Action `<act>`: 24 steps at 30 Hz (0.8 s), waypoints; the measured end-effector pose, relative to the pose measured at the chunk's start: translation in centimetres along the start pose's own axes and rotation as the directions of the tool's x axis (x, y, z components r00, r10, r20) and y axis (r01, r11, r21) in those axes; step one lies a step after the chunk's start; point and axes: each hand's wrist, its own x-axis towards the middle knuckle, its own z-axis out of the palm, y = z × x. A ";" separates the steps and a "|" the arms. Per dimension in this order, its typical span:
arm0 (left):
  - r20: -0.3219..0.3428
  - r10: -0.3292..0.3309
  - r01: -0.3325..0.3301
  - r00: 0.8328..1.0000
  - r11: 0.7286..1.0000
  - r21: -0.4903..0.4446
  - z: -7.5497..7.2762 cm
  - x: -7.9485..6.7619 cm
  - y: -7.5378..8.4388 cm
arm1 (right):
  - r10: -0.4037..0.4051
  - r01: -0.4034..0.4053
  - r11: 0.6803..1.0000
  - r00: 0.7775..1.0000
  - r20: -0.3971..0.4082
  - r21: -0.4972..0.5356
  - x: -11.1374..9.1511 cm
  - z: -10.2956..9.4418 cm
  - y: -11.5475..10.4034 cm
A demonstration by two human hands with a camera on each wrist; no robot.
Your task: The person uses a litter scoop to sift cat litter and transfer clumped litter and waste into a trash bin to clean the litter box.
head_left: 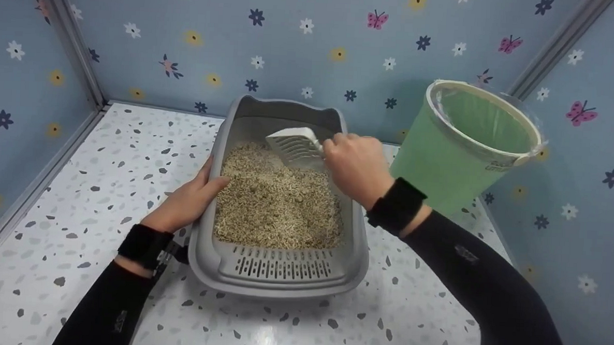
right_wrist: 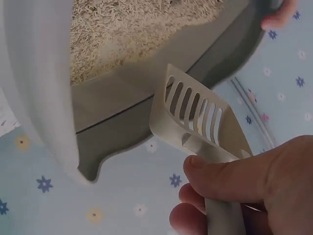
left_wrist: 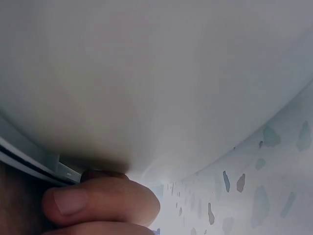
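A grey litter box [head_left: 276, 289] with a slotted front ledge holds pale brown pellet litter [head_left: 279, 207]. My left hand [head_left: 184, 204] grips the box's left side, thumb over the rim. Below the rim, its fingers [left_wrist: 107, 200] curl beside the outer wall [left_wrist: 156, 83] in the left wrist view. Above the far part of the litter, my right hand [head_left: 356, 167] holds a whitish slotted litter scoop [head_left: 294, 134] by its handle. In the right wrist view the thumb [right_wrist: 230, 178] lies along the handle, and the slots of the scoop [right_wrist: 166, 128] show no litter in them.
A green waste bin [head_left: 442, 157] with a clear liner over its rim stands right of the box, near the back corner. Blue flowered walls [head_left: 312, 48] enclose the speckled white tabletop [head_left: 87, 225] at the back and both sides.
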 end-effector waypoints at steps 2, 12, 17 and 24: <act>0.000 0.011 -0.011 1.000 1.000 0.000 0.0 0.0 0.0 | -0.054 0.056 0.995 0.998 0.025 -0.083 1.1 0.7 -1.5; 0.006 0.028 -0.028 1.000 1.000 0.010 0.1 0.2 0.0 | -0.163 0.180 0.927 0.983 0.079 -0.330 6.2 4.4 -4.2; 0.002 0.029 -0.029 1.000 1.000 -0.006 -0.1 0.1 0.0 | -0.243 0.270 0.890 0.963 0.119 -0.368 8.1 5.9 -5.5; -0.011 0.031 -0.031 0.999 0.999 -0.014 -0.1 0.1 -0.1 | -0.290 0.346 0.857 0.936 0.199 -0.381 10.2 7.4 -8.8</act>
